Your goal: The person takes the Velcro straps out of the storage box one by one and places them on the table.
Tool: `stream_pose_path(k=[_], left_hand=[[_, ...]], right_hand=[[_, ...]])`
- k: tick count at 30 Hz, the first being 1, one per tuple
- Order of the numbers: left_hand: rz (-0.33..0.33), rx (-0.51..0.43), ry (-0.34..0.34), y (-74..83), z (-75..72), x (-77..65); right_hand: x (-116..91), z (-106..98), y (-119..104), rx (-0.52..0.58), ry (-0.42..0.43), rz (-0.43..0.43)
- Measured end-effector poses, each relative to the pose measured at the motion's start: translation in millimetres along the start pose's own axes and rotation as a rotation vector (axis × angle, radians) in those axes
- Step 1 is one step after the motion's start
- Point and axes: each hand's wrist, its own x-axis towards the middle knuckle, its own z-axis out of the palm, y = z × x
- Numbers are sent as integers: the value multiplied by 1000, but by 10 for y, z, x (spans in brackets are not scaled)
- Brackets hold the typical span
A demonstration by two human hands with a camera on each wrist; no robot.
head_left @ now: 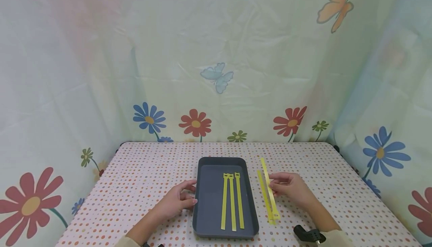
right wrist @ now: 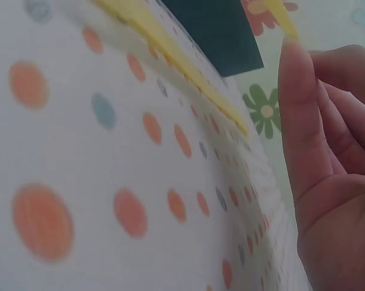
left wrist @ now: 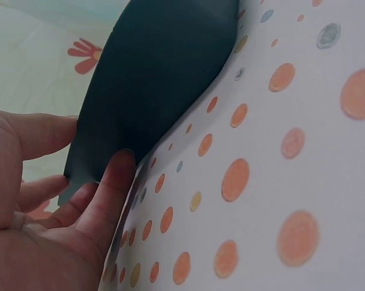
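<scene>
A dark grey rectangular tray (head_left: pixel 210 205) lies on the table, with three yellow strap-style cable ties (head_left: pixel 232 205) side by side in its right half, slotted heads toward the back. My left hand (head_left: pixel 176 201) touches the tray's left side; in the left wrist view its fingertips meet the rim and the thumb (left wrist: pixel 116 176) presses the outer wall. To the right of the tray, my right hand (head_left: pixel 293 189) pinches another yellow cable tie (head_left: pixel 265 170) between thumb and fingers. Another yellow cable tie (head_left: pixel 263 192) lies on the table just beside the held one, partly overlapped by it.
A dotted cloth (head_left: pixel 162 160) covers the table. Behind it hangs a curtain (head_left: pixel 168 71) printed with flowers and butterflies, which also closes off both sides. A black device (head_left: pixel 308 235) is strapped at the right wrist.
</scene>
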Motion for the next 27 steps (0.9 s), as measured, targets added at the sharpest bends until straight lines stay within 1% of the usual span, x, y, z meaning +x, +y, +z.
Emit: stream_pose_path(k=[5, 10, 12, 18, 23, 27], left_hand=[[7, -9, -3, 5, 5, -6], [8, -11, -2, 3, 8, -9], [4, -8, 2, 5, 9, -7], [-9, 18, 13, -3, -2, 5], [-16, 29, 17, -4, -2, 11], [-22, 27, 18, -6, 0, 16]], right_hand=[[-15, -69, 45, -9, 25, 60], [-12, -88, 76, -41, 70, 132], [-13, -94, 83, -49, 75, 143], [-19, -126, 109, -59, 50, 146], [-4, -136, 157, -91, 86, 180], [-2, -143, 169, -110, 91, 194]])
